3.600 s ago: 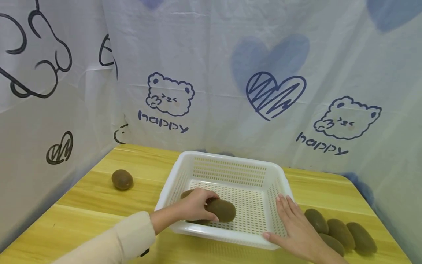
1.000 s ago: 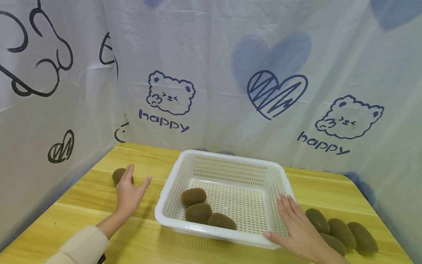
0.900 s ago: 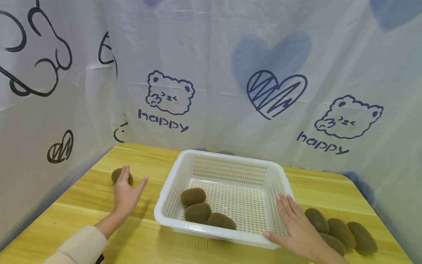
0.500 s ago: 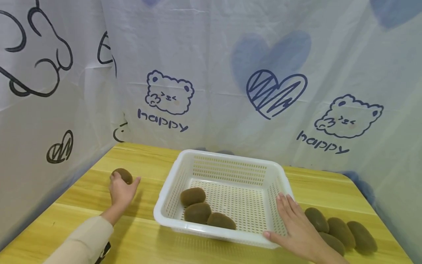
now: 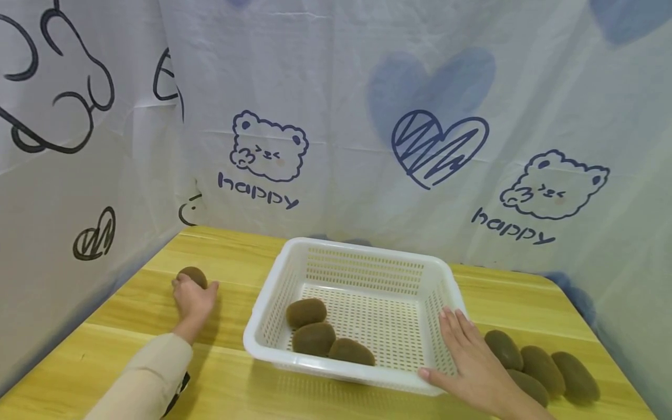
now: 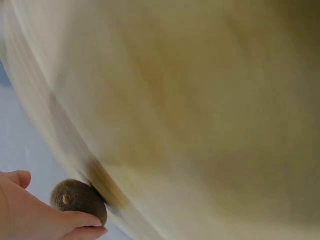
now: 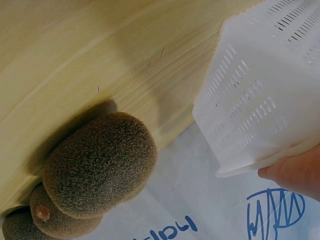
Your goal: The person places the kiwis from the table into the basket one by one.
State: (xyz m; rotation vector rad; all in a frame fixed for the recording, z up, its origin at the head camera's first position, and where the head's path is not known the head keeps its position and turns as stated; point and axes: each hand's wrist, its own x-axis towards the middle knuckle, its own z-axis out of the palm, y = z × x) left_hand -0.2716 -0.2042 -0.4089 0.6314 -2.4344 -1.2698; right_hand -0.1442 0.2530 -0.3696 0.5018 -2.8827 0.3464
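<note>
At the left of the table my left hand (image 5: 194, 300) has its fingers curled round the far-left side of a brown kiwi (image 5: 194, 275). In the left wrist view the fingers lie along this kiwi (image 6: 77, 199), while the thumb stands a little apart from it. My right hand (image 5: 475, 361) rests on the right corner of a white perforated plastic basket (image 5: 362, 249), with straight fingers over the side rim and the thumb on the near rim. Inside the basket, three kiwis (image 5: 314, 339) lie together at the near left.
Several more kiwis (image 5: 543, 370) lie on the table just right of the basket, close by the right hand. The wood-patterned table (image 5: 231, 361) ends at a white printed curtain (image 5: 336, 116) behind and on the left.
The left hand let go of a kiwi in the basket, moved left to the lone kiwi on the table and closed its fingers round it. The right hand stayed on the rim.
</note>
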